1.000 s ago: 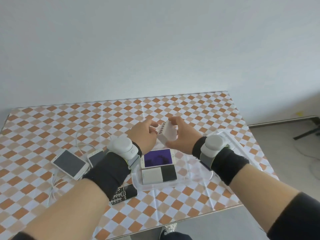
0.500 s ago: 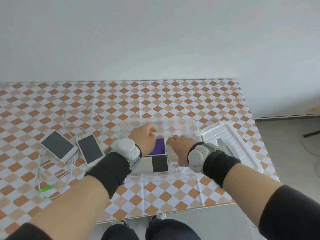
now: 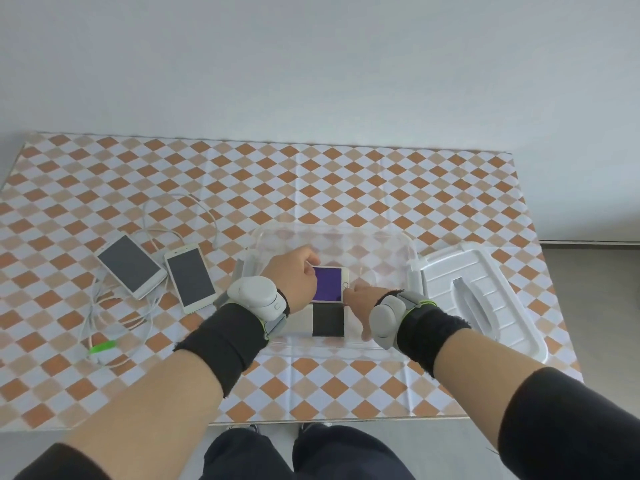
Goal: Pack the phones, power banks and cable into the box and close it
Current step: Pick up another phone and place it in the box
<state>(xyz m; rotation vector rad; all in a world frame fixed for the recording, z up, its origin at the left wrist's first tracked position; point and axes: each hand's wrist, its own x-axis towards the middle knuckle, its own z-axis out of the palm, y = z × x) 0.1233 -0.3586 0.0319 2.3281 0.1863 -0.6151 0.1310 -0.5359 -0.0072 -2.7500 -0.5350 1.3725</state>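
Observation:
A clear plastic box [image 3: 381, 239] stands at the middle of the table. Inside it lie a phone with a purple screen [image 3: 329, 284] and a white-and-black power bank [image 3: 327, 323] in front of it. My left hand [image 3: 294, 277] is in the box with its fingers curled over the phone's left end. My right hand [image 3: 360, 303] is palm down at the phone's right end, and the white power bank it carried is hidden beneath it. Two more phones [image 3: 130, 266] [image 3: 189, 277] lie left of the box on a white cable [image 3: 149, 233] that has a green tie [image 3: 102, 348].
The box's white lid [image 3: 485, 292] lies flat just right of the box, near the table's right edge. The checkered table [image 3: 346, 181] meets a white wall at the back. My knees show below the front edge.
Both hands came down from above the box into it. The white power bank held up between them went down with my right hand and is now out of sight.

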